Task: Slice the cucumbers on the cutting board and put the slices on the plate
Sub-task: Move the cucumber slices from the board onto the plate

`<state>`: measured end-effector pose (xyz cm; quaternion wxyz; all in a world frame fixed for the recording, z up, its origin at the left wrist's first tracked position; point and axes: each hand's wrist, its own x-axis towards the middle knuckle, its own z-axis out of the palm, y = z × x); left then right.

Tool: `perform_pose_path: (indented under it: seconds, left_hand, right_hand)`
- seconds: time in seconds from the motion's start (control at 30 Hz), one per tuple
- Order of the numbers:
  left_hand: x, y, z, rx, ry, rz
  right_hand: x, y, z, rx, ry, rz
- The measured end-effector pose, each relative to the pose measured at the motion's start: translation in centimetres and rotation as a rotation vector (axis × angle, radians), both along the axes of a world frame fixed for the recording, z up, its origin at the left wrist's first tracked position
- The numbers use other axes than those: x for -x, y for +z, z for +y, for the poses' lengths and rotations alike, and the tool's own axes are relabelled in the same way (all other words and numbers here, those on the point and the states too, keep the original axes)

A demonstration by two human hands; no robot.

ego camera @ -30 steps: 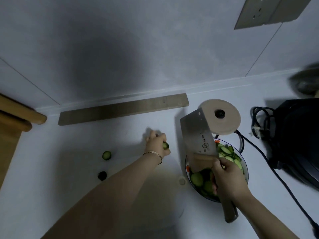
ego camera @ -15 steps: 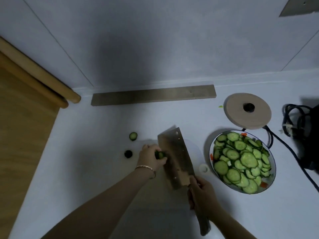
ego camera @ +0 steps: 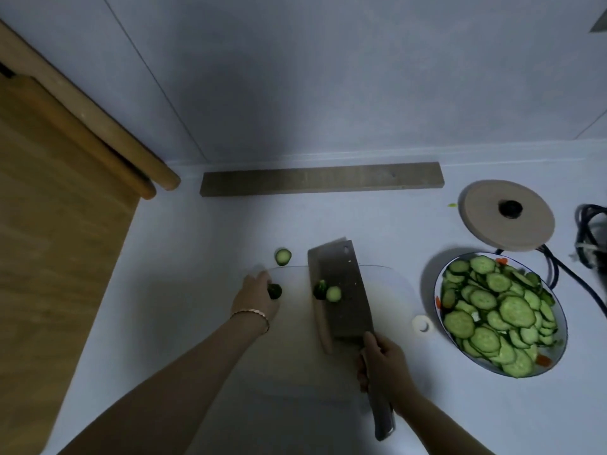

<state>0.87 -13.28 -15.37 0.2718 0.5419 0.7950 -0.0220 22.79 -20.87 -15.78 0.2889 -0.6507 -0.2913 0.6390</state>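
Clenching right fingers round the cleaver handle, pinching a cucumber end with left fingers at the board edge, holding slices on the blade, possibly dropping them by tilting before the plate.

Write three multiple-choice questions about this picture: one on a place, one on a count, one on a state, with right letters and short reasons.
1. Where is the plate? A) right of the cutting board B) left of it C) on it
2. How many cucumber pieces lie on the cleaver blade? A) none B) two C) six
3. What is the right hand doing? A) resting open B) gripping the cleaver handle C) lifting the plate
Key: 1A, it stands at the board's right; 2B, a dark piece and a pale slice; 3B, it curls round the handle.
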Motion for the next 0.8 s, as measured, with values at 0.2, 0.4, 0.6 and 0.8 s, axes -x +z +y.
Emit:
perform_pose_path:
  seconds: [0.2,0.4,0.6,0.8]
  left_hand:
    - [-2.6,-0.3,1.0,-0.152,-0.096,-0.291]
    - [-3.7,0.0,2.4,-0.25,-0.128,-0.258]
    - [-0.1,-0.5,6.2,-0.261,-0.128,-0.083]
    - [-0.4,-0.4,6.5,-0.169,-0.232,-0.17]
  right_hand:
    - [1.4,-0.1,-0.1,-0.012,0.086,-0.057]
    - [1.7,-0.4,0.0,0.009,0.018,-0.041]
    - [2.5,-0.2,1.1,0.025,-0.015,-0.004]
    - [3.2,0.0,1.6,0.035,0.039,0.003]
